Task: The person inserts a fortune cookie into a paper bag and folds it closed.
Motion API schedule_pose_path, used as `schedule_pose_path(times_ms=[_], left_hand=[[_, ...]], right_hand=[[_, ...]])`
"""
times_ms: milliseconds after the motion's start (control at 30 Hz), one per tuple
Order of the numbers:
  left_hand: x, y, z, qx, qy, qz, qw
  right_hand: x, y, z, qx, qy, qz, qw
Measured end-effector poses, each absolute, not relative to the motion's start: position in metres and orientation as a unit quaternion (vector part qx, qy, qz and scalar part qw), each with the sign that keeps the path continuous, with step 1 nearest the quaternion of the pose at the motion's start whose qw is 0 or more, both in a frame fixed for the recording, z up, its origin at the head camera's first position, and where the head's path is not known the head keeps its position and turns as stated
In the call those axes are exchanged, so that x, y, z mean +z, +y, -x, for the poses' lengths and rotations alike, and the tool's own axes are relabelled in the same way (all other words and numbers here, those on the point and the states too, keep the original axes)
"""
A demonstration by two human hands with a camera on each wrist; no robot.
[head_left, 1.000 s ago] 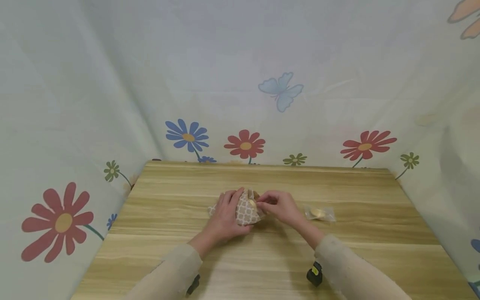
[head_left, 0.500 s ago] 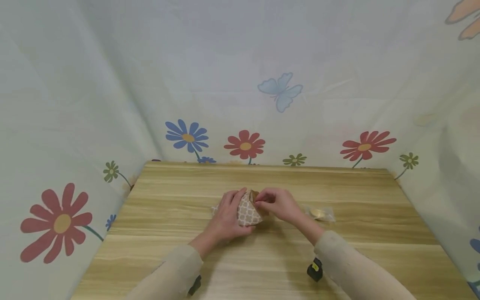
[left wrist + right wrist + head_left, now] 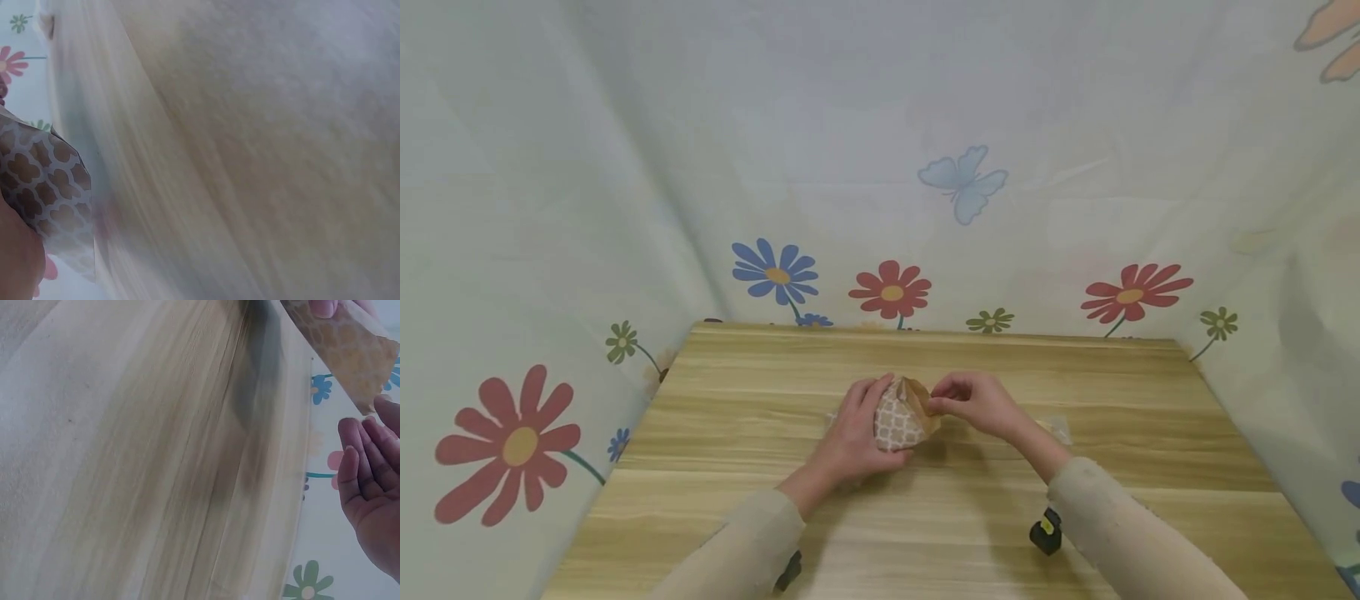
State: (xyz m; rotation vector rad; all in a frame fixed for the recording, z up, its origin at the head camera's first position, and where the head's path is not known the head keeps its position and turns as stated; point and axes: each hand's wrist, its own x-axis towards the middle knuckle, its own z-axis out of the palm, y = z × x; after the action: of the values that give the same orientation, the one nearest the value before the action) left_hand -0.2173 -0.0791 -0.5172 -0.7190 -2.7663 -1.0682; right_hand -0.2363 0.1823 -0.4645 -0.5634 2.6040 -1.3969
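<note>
Illumination is muted and diffuse. Soft shadows cross the surface [image 3: 760, 375] in front of the patterned bag [image 3: 897, 427]. Both wrist views render the surface beside the bag blurred.

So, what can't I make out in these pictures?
Patterned bag, deep inside: head view, hidden by its walls.
Clear packet: head view, partly hidden behind the right forearm.
Left hand: left wrist view, mostly cut off by the edge.
Right hand: right wrist view, partly cut off by the edge.
</note>
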Motion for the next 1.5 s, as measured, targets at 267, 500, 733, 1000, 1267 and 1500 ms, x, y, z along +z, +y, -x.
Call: schedule_pose_path(times_ms=[267, 500, 733, 1000, 1267, 1500], left_hand=[[-0.514, -0.078, 0.217, -0.351, -0.901, 0.254, 0.024], [-0.51, -0.08, 0.222, -0.34, -0.9, 0.271, 0.002], [-0.507, -0.078, 0.223, -0.337, -0.898, 0.284, -0.012], [-0.505, -0.078, 0.223, -0.34, -0.891, 0.301, -0.003], [-0.504, -0.079, 0.224, -0.335, -0.895, 0.293, -0.019], [-0.503, -0.079, 0.224, -0.333, -0.894, 0.299, -0.014]], right_hand=[[-0.467, 0.183, 0.234, -0.491, 0.847, 0.182, 0.095], [-0.46, 0.183, 0.227, -0.515, 0.833, 0.173, 0.103], [-0.461, 0.191, 0.224, -0.51, 0.834, 0.179, 0.114], [-0.454, 0.228, 0.217, -0.482, 0.851, 0.188, 0.091], [-0.445, 0.285, 0.211, -0.405, 0.893, 0.19, 0.046], [-0.446, 0.318, 0.21, -0.358, 0.917, 0.172, 0.032]])
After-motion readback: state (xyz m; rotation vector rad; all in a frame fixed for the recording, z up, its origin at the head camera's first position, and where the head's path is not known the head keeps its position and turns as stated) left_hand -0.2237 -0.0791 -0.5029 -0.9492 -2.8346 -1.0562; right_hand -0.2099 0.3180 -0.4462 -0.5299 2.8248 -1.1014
